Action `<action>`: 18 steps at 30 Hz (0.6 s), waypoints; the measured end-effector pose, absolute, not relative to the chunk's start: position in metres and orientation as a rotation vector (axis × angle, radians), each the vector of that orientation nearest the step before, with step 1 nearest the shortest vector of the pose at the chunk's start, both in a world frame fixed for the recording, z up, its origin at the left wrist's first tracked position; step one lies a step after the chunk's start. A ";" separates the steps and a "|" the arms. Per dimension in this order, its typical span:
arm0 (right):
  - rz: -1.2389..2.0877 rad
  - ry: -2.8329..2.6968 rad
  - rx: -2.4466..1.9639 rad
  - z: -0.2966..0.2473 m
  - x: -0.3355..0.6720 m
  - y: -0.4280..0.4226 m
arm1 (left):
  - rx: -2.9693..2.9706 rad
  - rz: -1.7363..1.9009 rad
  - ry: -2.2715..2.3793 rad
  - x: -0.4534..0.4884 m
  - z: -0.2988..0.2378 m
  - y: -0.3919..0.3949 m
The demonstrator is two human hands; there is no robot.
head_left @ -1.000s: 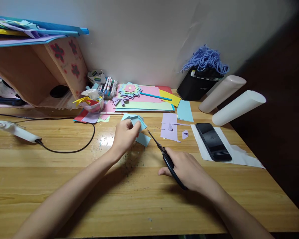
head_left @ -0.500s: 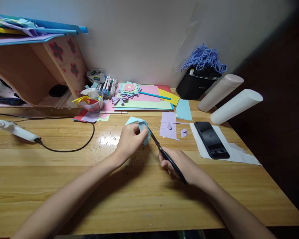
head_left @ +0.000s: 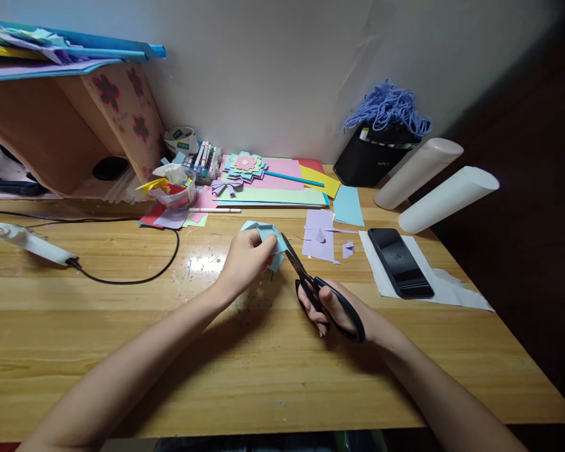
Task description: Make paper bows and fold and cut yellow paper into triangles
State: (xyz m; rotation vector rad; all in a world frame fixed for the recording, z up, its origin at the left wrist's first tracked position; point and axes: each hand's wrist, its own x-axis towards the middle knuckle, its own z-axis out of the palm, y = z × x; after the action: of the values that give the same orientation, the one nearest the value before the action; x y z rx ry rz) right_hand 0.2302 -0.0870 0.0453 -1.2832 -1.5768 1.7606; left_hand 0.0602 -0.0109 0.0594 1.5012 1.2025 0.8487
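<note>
My left hand (head_left: pixel 246 260) pinches a folded piece of light blue paper (head_left: pixel 268 237) just above the wooden desk (head_left: pixel 122 351). My right hand (head_left: pixel 341 311) has its fingers through the handles of black scissors (head_left: pixel 311 282). The scissor blades point up and left, with their tips at the right edge of the blue paper. Lilac paper scraps (head_left: pixel 321 236) lie just right of the blades.
A black phone (head_left: pixel 399 262) rests on white paper at the right, beside two white cylinders (head_left: pixel 433 182). Coloured paper sheets with a layered paper flower (head_left: pixel 245 164), markers, a scrap cup (head_left: pixel 174 191) and a black yarn holder (head_left: pixel 376 160) line the wall. A glue gun (head_left: pixel 26 242) with cable lies left.
My right hand has turned so the scissor handles face up, and the blades have closed in on the blue paper. My left hand shifted slightly right with the paper.
</note>
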 end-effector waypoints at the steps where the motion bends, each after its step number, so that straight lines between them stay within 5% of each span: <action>1: 1.756 -1.578 -1.284 0.045 0.230 -0.087 | 1.504 0.847 1.206 0.060 0.060 -0.011; 18: 1.615 -1.614 -1.322 0.027 0.231 -0.086 | 1.451 0.861 1.171 0.060 0.059 -0.011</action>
State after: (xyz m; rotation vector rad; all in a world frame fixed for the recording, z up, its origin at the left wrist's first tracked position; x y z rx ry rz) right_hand 0.2311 -0.0858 0.0265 -1.3222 -1.6144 1.6147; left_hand 0.0596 -0.0105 0.0592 1.4507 1.1709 0.8612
